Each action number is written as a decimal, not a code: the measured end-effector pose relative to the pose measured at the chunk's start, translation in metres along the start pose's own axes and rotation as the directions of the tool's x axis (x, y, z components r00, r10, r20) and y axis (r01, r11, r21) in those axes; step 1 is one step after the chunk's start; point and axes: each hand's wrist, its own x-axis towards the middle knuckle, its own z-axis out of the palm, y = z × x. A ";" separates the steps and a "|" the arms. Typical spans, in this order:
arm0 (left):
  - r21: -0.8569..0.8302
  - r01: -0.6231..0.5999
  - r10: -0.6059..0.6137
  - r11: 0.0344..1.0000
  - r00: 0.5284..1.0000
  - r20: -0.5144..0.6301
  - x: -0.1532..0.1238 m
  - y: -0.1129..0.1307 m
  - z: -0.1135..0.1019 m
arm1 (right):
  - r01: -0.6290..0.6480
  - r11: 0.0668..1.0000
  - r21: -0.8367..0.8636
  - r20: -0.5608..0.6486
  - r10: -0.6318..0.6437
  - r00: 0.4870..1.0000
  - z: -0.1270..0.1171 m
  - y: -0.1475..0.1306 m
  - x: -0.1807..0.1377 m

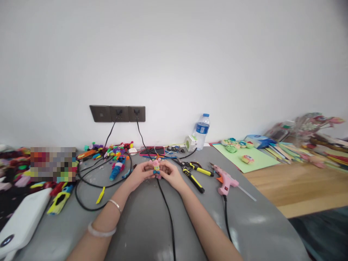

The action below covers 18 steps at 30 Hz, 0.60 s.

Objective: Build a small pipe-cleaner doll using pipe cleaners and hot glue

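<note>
The left hand (144, 171) and right hand (168, 172) pinch a small pink figure (156, 168) over the grey table (141, 224), roomy nearside (save a black cable (168, 209)), its curved edge well rightward. The label (202, 128) on the bottle (201, 140) is illegible.

No word, brand or number can be read for certain. Beyond the fingers (138, 173) and to their right, a clear bottle (201, 140) carries a blue label (202, 128) with pale marks too small to make out. Just left of the bottle, also beyond the fingers and to their right, a small white-and-green box (191, 143) shows print that stays illegible. Farther right of the fingers, a blue packet (259, 141) bears a darker blue mark, its wording unclear. Well left of the fingers and nearer the wearer, a white device (28, 214) has a dark oval panel (7, 240) with a pale, unreadable glow. Left of the fingers, a pixelated patch (53, 164) hides any lettering beneath it.
</note>
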 end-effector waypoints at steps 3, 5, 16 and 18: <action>0.075 -0.027 0.027 0.997 1.000 -0.005 0.002 -0.002 -0.002 | -0.015 1.000 0.006 -0.020 0.015 1.000 -0.002 0.001 0.001; 0.125 -0.032 0.035 0.992 0.999 -0.028 0.003 -0.002 -0.004 | -0.045 0.999 0.025 -0.034 0.046 0.998 -0.002 0.003 0.001; 0.276 -0.207 0.263 0.939 0.947 -0.186 0.005 0.006 -0.006 | -0.103 0.986 0.130 -0.020 0.107 0.994 0.000 0.007 0.002; 0.315 -0.214 0.277 0.925 0.946 -0.169 0.005 0.006 -0.006 | -0.111 0.987 0.118 -0.006 0.112 0.994 0.000 0.006 0.002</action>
